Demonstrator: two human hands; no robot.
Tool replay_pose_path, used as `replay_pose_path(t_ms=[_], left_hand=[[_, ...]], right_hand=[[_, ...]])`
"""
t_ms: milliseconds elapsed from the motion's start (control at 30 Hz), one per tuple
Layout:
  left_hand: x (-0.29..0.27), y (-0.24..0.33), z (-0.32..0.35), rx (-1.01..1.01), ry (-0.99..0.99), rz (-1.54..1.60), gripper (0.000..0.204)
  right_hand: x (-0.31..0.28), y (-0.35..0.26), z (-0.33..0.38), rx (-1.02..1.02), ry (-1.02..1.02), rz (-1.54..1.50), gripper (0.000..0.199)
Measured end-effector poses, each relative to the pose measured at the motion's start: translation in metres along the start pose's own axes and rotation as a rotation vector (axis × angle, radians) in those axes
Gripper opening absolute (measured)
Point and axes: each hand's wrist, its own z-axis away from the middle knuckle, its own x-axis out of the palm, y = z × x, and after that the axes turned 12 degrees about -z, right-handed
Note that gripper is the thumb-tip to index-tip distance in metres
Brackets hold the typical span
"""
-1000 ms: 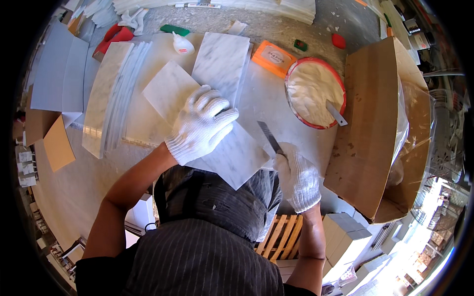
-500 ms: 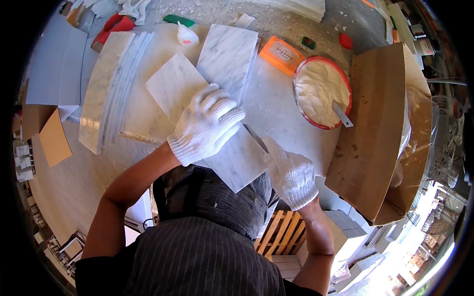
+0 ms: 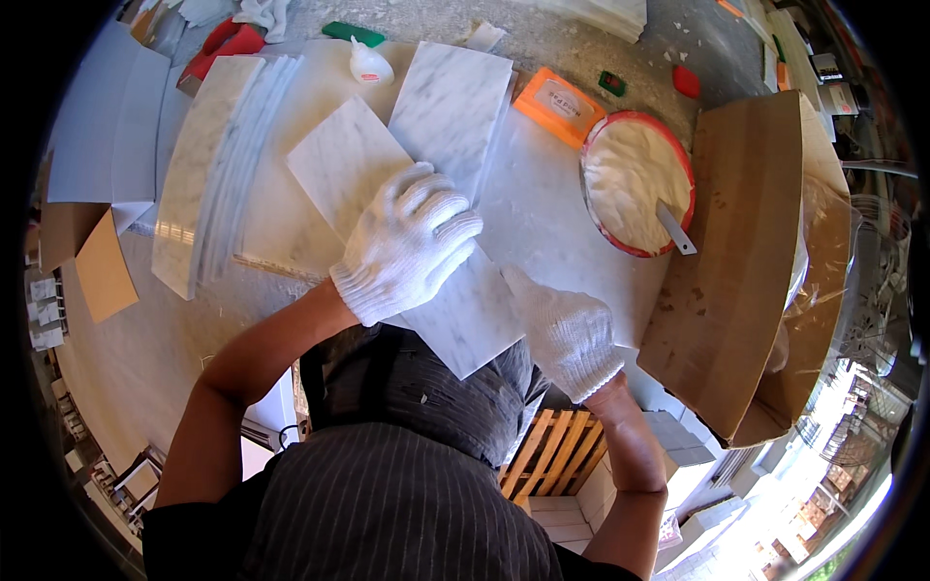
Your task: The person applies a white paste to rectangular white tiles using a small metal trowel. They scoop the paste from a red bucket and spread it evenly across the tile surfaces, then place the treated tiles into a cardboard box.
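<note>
Gloved left hand (image 3: 407,242) lies flat, fingers spread, pressing down on a marble tile (image 3: 407,223) on the bench. Right hand (image 3: 562,329), just beside the tile's near edge, is curled; can't tell what it holds, if anything. Tile looks stiff, heavy, smooth, prob. chips at corners; best held by both long edges. Paste tub (image 3: 635,184) sits beyond the right hand

Orange rect. pack (image 3: 559,106) w/ white label, top centre, white squeeze bottle (image 3: 368,66) upper left

2 white knitted work gloves, left hand (image 3: 407,242) and right hand (image 3: 565,332), dark pinstriped short-sleeved top
</note>
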Motion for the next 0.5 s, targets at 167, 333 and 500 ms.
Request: replay_pose_path(t_ms=[167, 333, 500], left_hand=[[0.001, -0.002, 0.0, -0.003, -0.006, 0.011, 0.02], [-0.001, -0.002, -0.001, -0.01, -0.028, -0.019, 0.019], [-0.002, 0.0, -0.002, -0.019, -0.018, -0.013, 0.019]], right_hand=[[-0.001, 0.003, 0.006, 0.074, 0.086, -0.006, 0.052], [0.002, -0.004, 0.008, 0.078, 0.158, -0.062, 0.05], [0.001, -0.001, 0.011, 0.066, 0.089, -0.106, 0.053]])
